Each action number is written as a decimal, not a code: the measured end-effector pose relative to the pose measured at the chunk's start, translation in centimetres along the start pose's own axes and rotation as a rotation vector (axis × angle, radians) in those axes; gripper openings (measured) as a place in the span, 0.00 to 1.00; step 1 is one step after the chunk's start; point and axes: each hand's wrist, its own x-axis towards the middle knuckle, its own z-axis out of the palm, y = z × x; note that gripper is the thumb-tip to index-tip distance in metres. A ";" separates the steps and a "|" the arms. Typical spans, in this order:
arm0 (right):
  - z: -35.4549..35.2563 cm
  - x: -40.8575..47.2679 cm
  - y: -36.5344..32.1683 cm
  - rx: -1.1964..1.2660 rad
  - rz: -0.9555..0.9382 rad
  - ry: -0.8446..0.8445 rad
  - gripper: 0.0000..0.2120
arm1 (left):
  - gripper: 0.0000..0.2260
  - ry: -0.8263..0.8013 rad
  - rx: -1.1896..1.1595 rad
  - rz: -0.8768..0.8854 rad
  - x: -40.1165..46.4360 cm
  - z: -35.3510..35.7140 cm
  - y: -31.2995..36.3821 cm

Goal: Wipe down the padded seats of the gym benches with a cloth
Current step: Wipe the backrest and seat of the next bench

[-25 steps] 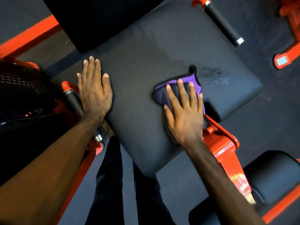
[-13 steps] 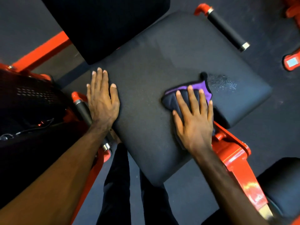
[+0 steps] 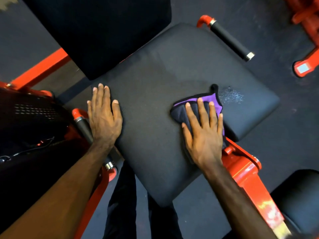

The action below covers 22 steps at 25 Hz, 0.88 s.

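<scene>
A black padded seat (image 3: pixel 155 100) fills the middle of the view, with its black back pad (image 3: pixel 96 31) at the top left. My right hand (image 3: pixel 203 135) lies flat with spread fingers on a folded black and purple cloth (image 3: pixel 212 100), pressing it onto the right part of the seat. A patch of small wet droplets (image 3: pixel 231 96) glistens just beyond the cloth. My left hand (image 3: pixel 103 116) rests flat, fingers straight, on the seat's left edge. Part of the cloth is hidden under my right hand.
Red frame bars (image 3: pixel 246 171) run under the seat at right and at left (image 3: pixel 39 69). Black grip handles stick out at the top right (image 3: pixel 231 42) and beside my left wrist (image 3: pixel 84 130). Another black pad (image 3: pixel 300 197) sits lower right. My legs (image 3: pixel 124 204) stand below the seat.
The view has shifted slightly, so the seat and both hands sit lower and further right in frame. The cloth stays under my right hand near the droplets; my left hand has not moved on the seat.
</scene>
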 end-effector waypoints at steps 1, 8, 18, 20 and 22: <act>0.2 0.3 -0.2 -0.004 0.005 -0.008 0.29 | 0.26 -0.002 0.008 -0.004 0.1 -0.1 -0.3; 0.1 4.1 0.7 -0.003 -0.001 0.034 0.29 | 0.25 -0.043 -0.042 0.034 -0.7 -0.6 1.8; 0.2 5.0 2.4 -0.001 0.117 0.052 0.30 | 0.26 -0.128 -0.099 0.531 -5.2 4.2 15.1; 0.2 0.4 3.6 -0.009 0.164 0.048 0.30 | 0.26 -0.145 -0.103 0.552 -5.9 4.4 15.9; -0.2 -0.9 5.2 -0.020 0.172 0.023 0.30 | 0.27 -0.166 -0.091 0.563 -6.5 4.4 16.4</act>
